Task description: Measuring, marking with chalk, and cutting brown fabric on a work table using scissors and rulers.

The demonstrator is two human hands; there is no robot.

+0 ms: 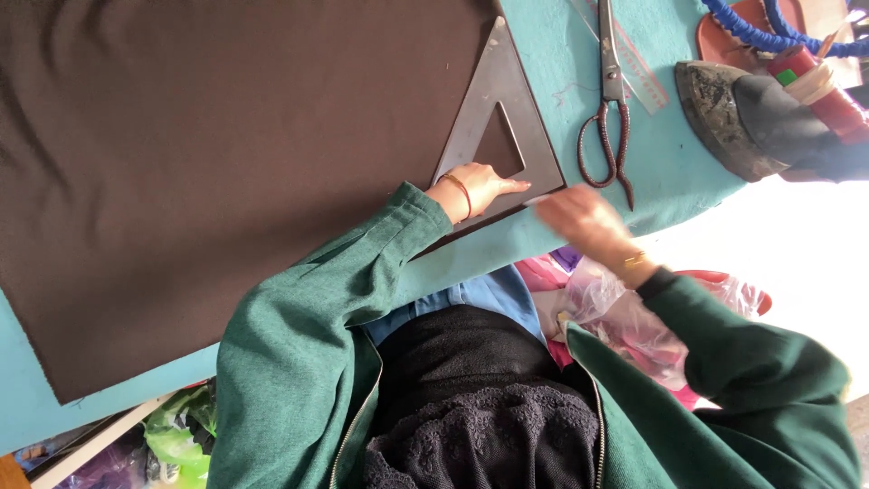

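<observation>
Leftward, dark brown fabric (199,136) spread over the teal table (561,45) — left hand (480,187) pressed flat, fingers extended, on the grey set square (507,100) lying atop the cloth's edge. Just beside it, right hand (584,220) blurred near the square's corner — grip impossible to tell; beyond it, scissors (611,109), then an iron (724,113).

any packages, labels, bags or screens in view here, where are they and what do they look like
No screens or readable labels.
Clear plastic bag: crumpled, at the table edge under the right hand, pink stuff inside.
Green plastic bag: bright, crumpled, below the table at lower left.
Transparent ruler: flat strip with red markings, beside the scissors.
</observation>
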